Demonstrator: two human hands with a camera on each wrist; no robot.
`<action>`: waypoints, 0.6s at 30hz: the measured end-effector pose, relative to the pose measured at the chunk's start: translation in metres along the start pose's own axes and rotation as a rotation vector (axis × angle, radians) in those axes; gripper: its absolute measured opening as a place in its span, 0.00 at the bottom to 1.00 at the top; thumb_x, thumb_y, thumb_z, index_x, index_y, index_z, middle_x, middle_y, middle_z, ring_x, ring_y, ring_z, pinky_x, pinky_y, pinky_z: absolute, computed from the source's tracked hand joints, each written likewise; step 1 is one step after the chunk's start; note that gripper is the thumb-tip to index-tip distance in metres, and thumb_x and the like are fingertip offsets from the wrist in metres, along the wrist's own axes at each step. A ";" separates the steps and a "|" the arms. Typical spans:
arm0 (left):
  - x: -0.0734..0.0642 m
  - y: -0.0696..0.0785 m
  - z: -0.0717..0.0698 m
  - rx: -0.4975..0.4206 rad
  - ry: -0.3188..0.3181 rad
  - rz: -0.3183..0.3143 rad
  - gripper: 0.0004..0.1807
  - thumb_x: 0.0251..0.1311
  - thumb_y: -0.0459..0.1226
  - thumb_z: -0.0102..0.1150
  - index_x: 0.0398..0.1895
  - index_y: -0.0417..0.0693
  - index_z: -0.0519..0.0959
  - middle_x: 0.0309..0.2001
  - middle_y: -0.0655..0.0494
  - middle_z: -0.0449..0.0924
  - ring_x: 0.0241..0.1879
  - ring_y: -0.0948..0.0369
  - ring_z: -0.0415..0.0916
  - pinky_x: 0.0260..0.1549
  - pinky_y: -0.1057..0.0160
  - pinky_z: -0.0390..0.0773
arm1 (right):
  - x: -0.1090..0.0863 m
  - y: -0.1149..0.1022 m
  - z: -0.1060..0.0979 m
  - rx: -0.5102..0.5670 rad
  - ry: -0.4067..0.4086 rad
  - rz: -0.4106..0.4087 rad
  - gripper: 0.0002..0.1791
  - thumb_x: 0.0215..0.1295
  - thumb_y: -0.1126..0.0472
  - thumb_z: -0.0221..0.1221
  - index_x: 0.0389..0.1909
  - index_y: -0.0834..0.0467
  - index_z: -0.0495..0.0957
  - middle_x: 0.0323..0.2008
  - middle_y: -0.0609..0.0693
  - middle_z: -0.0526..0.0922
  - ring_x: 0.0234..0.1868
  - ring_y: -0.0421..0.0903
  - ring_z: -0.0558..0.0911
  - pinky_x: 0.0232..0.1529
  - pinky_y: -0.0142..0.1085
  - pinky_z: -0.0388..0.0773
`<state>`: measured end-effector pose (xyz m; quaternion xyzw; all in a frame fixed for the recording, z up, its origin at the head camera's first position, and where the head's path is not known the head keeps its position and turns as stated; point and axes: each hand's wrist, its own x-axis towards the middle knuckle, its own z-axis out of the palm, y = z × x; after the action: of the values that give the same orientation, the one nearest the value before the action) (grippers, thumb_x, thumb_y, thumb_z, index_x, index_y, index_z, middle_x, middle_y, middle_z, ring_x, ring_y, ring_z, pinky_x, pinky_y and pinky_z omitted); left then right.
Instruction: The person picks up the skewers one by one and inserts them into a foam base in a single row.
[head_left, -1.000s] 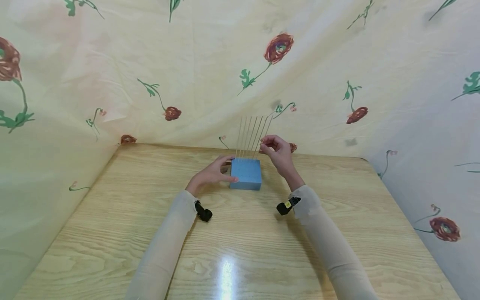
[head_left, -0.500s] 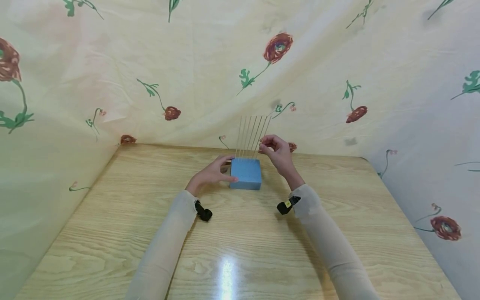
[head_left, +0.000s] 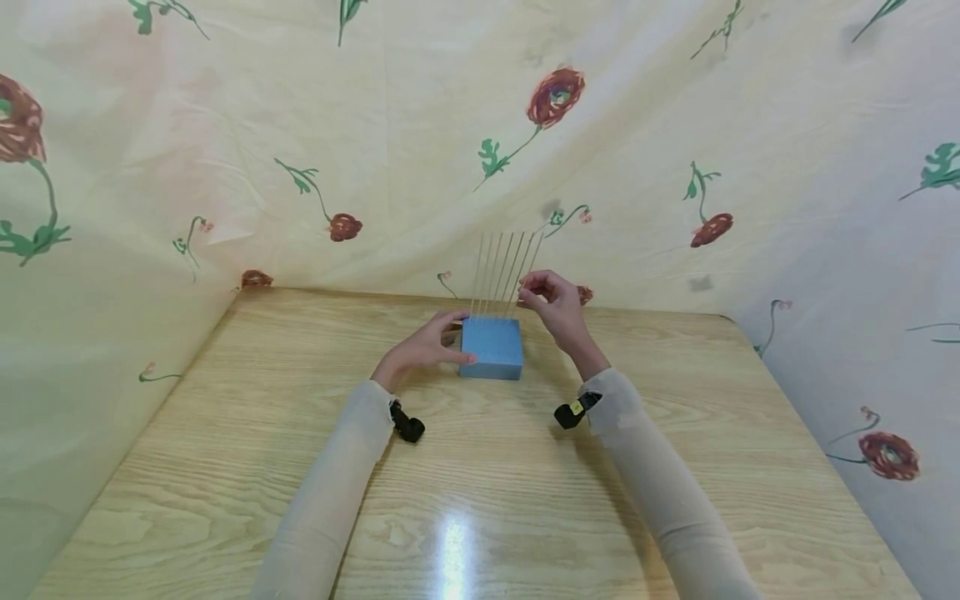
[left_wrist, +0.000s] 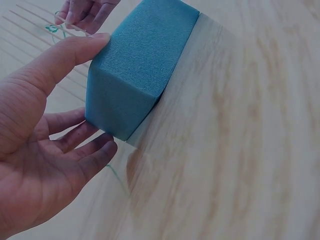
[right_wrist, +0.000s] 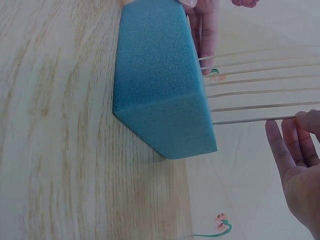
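Observation:
A blue foam block [head_left: 491, 343] lies on the table, with several thin wooden skewers [right_wrist: 260, 93] standing in a row along the far part of its top. My left hand [head_left: 427, 343] holds the block from the left, thumb at the near top edge and fingers along the side and back, as the left wrist view shows. My right hand [head_left: 558, 310] pinches the rightmost skewer [right_wrist: 245, 121] between thumb and fingertips, partway up its length. That skewer's lower end meets the block near its right corner. It leans slightly right of the others in the head view.
The wood-grain table [head_left: 480, 475] reaches back to a cream curtain [head_left: 420, 108] with red flowers, which also hangs at both sides. Behind the block, the table's far edge lies close to the curtain. A small black camera sits on each wrist.

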<state>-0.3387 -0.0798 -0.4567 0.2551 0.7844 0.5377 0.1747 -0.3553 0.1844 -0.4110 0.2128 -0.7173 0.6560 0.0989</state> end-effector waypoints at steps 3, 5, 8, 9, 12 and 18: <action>0.000 0.000 0.000 0.011 0.003 0.003 0.49 0.63 0.37 0.70 0.82 0.46 0.50 0.81 0.45 0.43 0.79 0.45 0.50 0.75 0.44 0.61 | 0.001 0.001 0.000 0.003 0.001 0.001 0.13 0.71 0.70 0.60 0.48 0.77 0.75 0.38 0.51 0.79 0.37 0.42 0.82 0.43 0.35 0.87; 0.000 0.001 0.000 0.018 0.004 0.002 0.49 0.63 0.37 0.70 0.82 0.46 0.50 0.81 0.45 0.43 0.79 0.45 0.50 0.75 0.44 0.61 | 0.001 0.001 0.001 -0.003 0.007 0.008 0.13 0.71 0.69 0.61 0.48 0.77 0.75 0.38 0.51 0.79 0.37 0.41 0.82 0.43 0.35 0.87; 0.000 0.000 0.000 0.032 -0.004 -0.003 0.49 0.64 0.37 0.69 0.82 0.46 0.50 0.81 0.44 0.44 0.79 0.45 0.50 0.75 0.43 0.61 | 0.000 0.002 0.000 -0.008 0.022 0.027 0.13 0.71 0.70 0.60 0.48 0.76 0.75 0.38 0.51 0.79 0.37 0.41 0.82 0.43 0.35 0.87; 0.000 0.001 0.000 0.034 -0.005 -0.005 0.50 0.63 0.37 0.70 0.82 0.46 0.50 0.80 0.45 0.44 0.79 0.45 0.50 0.75 0.43 0.61 | -0.001 0.002 0.000 -0.009 0.027 0.032 0.12 0.71 0.70 0.60 0.49 0.76 0.75 0.38 0.51 0.79 0.37 0.41 0.82 0.43 0.35 0.87; 0.001 0.000 0.001 0.037 -0.006 -0.008 0.50 0.63 0.38 0.70 0.82 0.46 0.50 0.80 0.45 0.45 0.79 0.45 0.50 0.75 0.43 0.61 | -0.001 0.003 -0.001 0.000 0.036 0.038 0.13 0.71 0.70 0.60 0.49 0.77 0.75 0.38 0.52 0.79 0.36 0.41 0.82 0.43 0.34 0.87; 0.000 -0.002 0.003 0.032 -0.009 -0.010 0.51 0.64 0.39 0.70 0.82 0.46 0.48 0.80 0.45 0.43 0.79 0.45 0.50 0.75 0.42 0.61 | -0.004 0.005 -0.001 0.009 0.036 0.038 0.14 0.71 0.71 0.60 0.49 0.78 0.74 0.38 0.53 0.80 0.36 0.40 0.82 0.41 0.30 0.86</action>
<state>-0.3374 -0.0779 -0.4598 0.2564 0.7933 0.5231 0.1768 -0.3538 0.1866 -0.4169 0.1880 -0.7163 0.6647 0.0983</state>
